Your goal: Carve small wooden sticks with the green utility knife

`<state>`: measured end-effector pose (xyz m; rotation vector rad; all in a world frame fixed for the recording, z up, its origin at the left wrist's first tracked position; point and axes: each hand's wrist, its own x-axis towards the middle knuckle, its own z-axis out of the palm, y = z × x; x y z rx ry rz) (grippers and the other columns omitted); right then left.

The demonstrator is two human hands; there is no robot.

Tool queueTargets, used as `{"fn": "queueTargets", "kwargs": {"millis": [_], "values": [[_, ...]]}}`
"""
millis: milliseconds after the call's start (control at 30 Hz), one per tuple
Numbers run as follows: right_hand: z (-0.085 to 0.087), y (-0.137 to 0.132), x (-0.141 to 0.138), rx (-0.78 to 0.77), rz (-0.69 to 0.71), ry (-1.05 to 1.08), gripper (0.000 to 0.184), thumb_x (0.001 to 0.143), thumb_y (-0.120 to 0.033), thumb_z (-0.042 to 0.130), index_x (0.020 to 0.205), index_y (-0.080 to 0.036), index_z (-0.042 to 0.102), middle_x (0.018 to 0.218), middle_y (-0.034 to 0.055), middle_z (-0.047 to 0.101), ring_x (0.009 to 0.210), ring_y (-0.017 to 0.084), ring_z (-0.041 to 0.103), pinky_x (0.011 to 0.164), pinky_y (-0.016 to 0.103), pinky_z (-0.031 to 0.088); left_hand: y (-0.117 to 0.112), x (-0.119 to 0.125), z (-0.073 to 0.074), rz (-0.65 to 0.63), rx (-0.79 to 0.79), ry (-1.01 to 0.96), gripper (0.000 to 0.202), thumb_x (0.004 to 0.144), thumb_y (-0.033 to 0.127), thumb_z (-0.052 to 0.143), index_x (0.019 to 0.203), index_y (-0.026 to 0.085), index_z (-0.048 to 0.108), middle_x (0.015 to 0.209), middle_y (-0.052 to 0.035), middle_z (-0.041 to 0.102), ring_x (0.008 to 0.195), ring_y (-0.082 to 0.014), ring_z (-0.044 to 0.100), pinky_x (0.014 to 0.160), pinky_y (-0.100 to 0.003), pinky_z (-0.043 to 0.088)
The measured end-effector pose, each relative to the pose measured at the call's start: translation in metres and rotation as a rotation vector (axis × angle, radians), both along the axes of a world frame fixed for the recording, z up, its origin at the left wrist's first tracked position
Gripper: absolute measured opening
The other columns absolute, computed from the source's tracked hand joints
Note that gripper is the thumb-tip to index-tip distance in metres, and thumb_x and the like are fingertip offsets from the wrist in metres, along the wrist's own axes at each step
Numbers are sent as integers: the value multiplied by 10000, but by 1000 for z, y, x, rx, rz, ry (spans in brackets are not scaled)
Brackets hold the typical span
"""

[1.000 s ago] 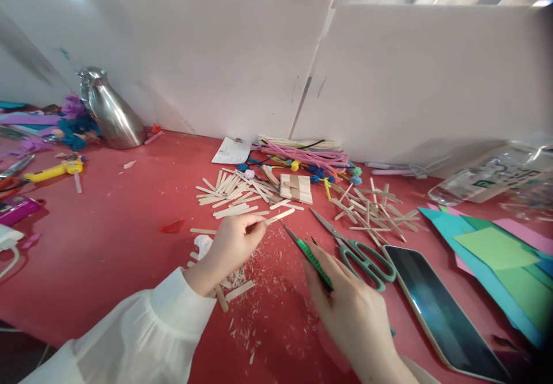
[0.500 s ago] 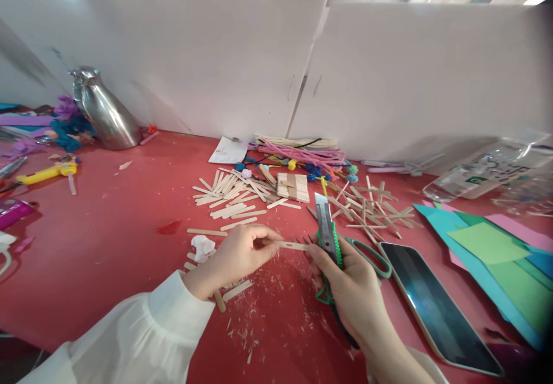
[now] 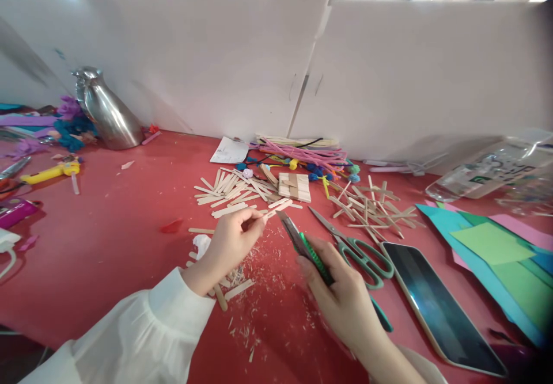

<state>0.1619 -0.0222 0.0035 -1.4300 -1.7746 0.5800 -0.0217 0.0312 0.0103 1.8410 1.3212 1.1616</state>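
Head view: left hand (image 3: pixel 235 241) pinches a flat wooden stick (image 3: pixel 279 208); right hand (image 3: pixel 345 292) grips a ridged cutter (image 3: pixel 308 250).

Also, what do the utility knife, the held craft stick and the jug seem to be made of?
Utility knife: grey front, apparently metal; green ridged grip, probably plastic. Held craft stick: likely bare wood, pale and matt. Jug: probably polished stainless steel, silvery with sharp highlights.

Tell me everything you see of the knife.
The knife has a slim, grey, metal-looking body with a ridged green edge. Its blade is out, the tip slanting away and left, close to the stick; contact is unclear. The right hand grips it above the table, hiding part of the handle.
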Motion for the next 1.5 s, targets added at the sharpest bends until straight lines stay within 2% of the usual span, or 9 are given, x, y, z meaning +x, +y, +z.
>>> {"fn": "queueTargets", "kwargs": {"millis": [133,400,533,633,767,1067,1200,1367,1500], "values": [[0,-2,-2,-25,-20,-34,330,859,-384,444,1064,-164,579,748,26,636,455,98,460,363,190,379,2,-1,-2,50,50,-2,180,822,272,519,729,145,607,568,22,518,509,-81,430,481,-196,363],[2,-3,-2,-50,-43,-20,357,831,-403,467,1044,-162,621,642,6,619,352,76,367,332,204,347,0,1,1,34,133,38,162,807,220,510,674,150,572,548,35,490,492,-71,397,465,-182,359],[3,-4,-5,-201,-17,134,400,824,-440,468,1074,-153,592,584,0,597,368,105,460,347,216,397,-1,1,1,48,204,96,164,805,195,512,656,151,566,554,34,493,510,-74,407,489,-184,371],[3,-6,-9,-342,-14,339,446,805,-488,485,1092,-153,548,667,18,619,381,108,497,332,222,416,-3,3,2,57,241,129,162,810,186,504,664,154,570,572,23,522,537,-84,439,505,-189,384],[5,-8,-14,-455,-1,489,451,782,-518,512,1056,-160,520,717,6,604,354,78,479,297,200,391,-5,4,2,66,275,173,190,826,189,482,656,163,565,566,21,533,527,-88,450,513,-199,390],[13,-9,-17,-658,8,660,411,715,-541,577,901,-176,547,576,-55,558,269,51,419,231,160,344,-2,3,-3,48,419,323,211,843,135,447,668,165,562,614,-1,561,600,-115,502,594,-234,406],[15,-10,-17,-708,5,695,391,722,-520,573,904,-175,544,582,-52,560,272,48,409,237,162,334,-2,4,-3,47,333,254,181,837,164,466,692,157,574,622,0,578,593,-112,516,590,-227,411],[16,-11,-19,-492,-57,466,341,762,-498,520,873,-177,548,591,-52,538,293,43,387,287,178,323,-1,3,-3,24,86,103,211,829,233,490,645,151,553,540,29,518,486,-83,440,482,-197,367],[13,-11,-18,-449,-78,394,354,781,-499,488,923,-182,557,568,-53,536,285,52,371,286,193,277,1,1,-3,30,-15,27,210,811,240,503,624,152,539,529,34,492,470,-75,411,460,-189,352]]}}
